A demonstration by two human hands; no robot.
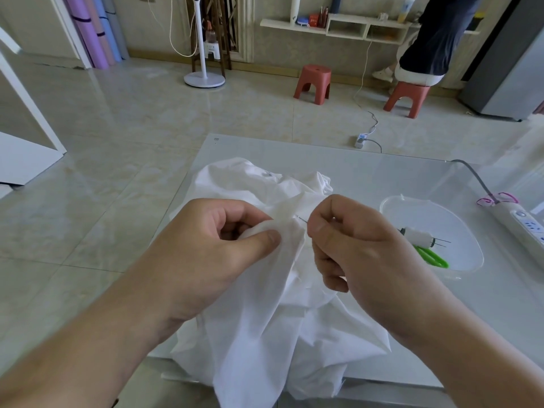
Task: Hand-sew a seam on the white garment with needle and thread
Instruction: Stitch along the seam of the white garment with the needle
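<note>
I am pinching the needle in my right hand, its long axis pointing toward ten o'clock into the white garment fold that my left hand is gripping, just beside at nine o'clock on the table.

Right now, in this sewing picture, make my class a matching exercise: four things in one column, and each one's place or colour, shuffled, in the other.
Things:
1. needle
2. scissors
3. white garment
4. thread spool

Descriptions:
A. green handles
B. pinched by the right hand
C. white, lying in the clear tray
D. gripped by the left hand

Pairs: 1-B, 2-A, 3-D, 4-C
</note>
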